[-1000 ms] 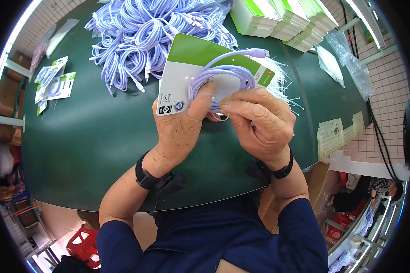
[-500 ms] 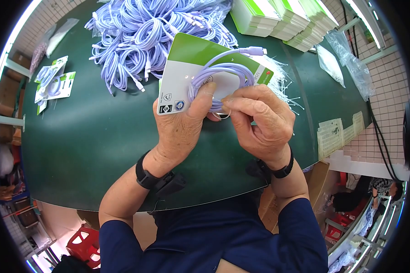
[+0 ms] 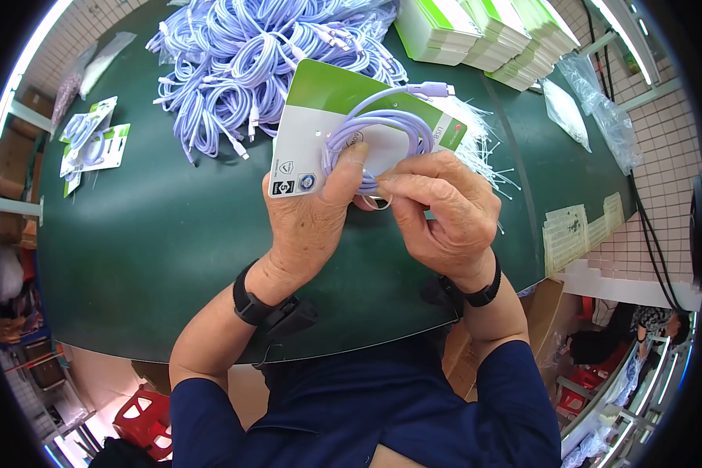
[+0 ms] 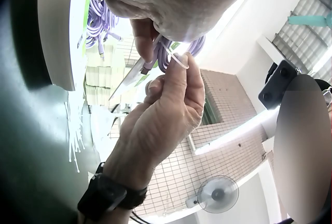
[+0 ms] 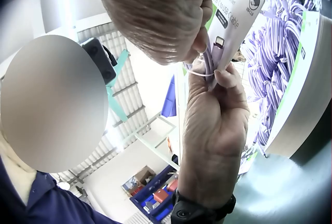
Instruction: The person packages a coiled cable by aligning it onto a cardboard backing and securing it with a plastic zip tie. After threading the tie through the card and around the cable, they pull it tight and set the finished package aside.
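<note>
1. The coiled lilac USB cable [image 3: 378, 119] lies on the front of a green-and-white backing card [image 3: 304, 142], between the two hands, above the bench [image 3: 171, 257].
2. The left hand [image 3: 308, 222] pinches card and coil together, its thumb laid over the strands. The right hand [image 3: 448, 207] pinches at the coil's near side, thumb and forefinger at a thin white cable tie [image 5: 199, 74] that crosses the strands.
3. The cable looks light and springy; its loops would probably fan out if the thumb lifted. Best hold: the gathered strands under the left thumb, pressed to the card.
4. The card seems thin, stiff and easily creased, so a flat grip near its lower edge suits it.
5. The tie is probably slick and bendy, calling for fingertips near its end.
6. The plug [image 3: 433, 90] sticks out beyond the right hand; it looks rigid and makes a poor handle.
</note>
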The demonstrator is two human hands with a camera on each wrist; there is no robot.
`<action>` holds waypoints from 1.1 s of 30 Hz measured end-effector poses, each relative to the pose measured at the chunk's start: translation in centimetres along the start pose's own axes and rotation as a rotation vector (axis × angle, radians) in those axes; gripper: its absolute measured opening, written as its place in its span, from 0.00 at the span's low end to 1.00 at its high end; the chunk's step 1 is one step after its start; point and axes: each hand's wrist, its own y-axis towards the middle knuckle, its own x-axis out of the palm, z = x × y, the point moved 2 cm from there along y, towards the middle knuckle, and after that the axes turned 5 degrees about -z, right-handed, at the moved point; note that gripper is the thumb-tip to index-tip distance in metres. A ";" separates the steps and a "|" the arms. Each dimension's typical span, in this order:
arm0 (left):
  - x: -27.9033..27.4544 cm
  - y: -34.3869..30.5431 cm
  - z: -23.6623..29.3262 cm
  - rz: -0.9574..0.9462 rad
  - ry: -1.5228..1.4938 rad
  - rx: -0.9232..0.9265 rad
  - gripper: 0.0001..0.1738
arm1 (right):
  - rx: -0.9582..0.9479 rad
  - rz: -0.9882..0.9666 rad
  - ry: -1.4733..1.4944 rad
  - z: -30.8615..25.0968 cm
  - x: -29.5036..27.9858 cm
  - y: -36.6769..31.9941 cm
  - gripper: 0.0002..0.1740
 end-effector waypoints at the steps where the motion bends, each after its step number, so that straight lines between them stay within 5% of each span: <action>1: -0.1 0.0 -0.2 -0.008 -0.007 -0.003 0.15 | 0.008 0.004 -0.005 0.0 0.0 0.0 0.13; 33: 0.1 -0.5 0.8 0.018 0.005 0.002 0.15 | 0.016 -0.003 -0.018 0.2 0.1 0.0 0.12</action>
